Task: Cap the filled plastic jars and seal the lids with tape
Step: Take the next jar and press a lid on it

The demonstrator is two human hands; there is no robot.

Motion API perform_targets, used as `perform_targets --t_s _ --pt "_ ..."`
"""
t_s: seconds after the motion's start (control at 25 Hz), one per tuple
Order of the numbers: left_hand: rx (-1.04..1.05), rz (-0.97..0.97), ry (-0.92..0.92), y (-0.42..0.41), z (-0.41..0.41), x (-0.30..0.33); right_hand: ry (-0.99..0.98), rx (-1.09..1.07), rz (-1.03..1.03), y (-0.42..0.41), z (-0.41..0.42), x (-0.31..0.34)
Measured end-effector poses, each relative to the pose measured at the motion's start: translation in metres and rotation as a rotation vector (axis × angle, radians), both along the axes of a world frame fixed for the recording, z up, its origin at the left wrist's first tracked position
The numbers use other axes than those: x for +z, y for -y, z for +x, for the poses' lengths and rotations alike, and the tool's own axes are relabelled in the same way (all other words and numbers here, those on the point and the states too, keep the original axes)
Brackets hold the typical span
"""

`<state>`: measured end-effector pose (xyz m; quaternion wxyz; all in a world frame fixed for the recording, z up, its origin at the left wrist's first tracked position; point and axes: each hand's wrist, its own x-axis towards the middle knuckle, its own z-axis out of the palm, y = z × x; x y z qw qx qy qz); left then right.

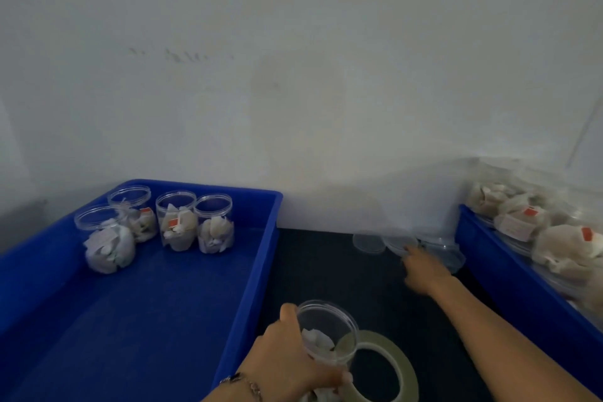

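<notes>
The person is fetching a lid for the open jar [326, 333], so the step in hand is capping. To do it well, it seems best to take only one lid from the loose clear lids [399, 243] lying by the wall, to keep the jar upright and steady, and to set the lid flat on the rim before pressing or turning it, because a tilted lid will probably not close and the tape will not seal well. The left hand [287, 356] is gripping the jar from its side, with the fingers curled round the clear wall; the jar is standing on the dark table [319, 271], touching the tape roll [381, 365] beside it. The right hand [422, 268] is reaching out to the lids, its fingers stretched and one fingertip touching a lid edge, holding nothing yet. Four capped jars [156, 222] are standing in the left blue tray [257, 271].
</notes>
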<state>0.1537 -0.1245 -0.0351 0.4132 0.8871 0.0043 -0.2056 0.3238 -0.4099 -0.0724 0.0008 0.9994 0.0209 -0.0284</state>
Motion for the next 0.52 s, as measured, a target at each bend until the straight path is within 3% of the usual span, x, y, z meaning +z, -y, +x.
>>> perform_targets --t_s 0.28,0.52 --pt "0.005 -0.069 0.181 -0.003 -0.002 0.000 -0.069 -0.046 -0.173 -0.006 0.035 -0.019" --pt "-0.051 -0.016 0.201 -0.003 -0.007 0.002 0.020 -0.035 -0.052 -0.006 0.026 -0.016"
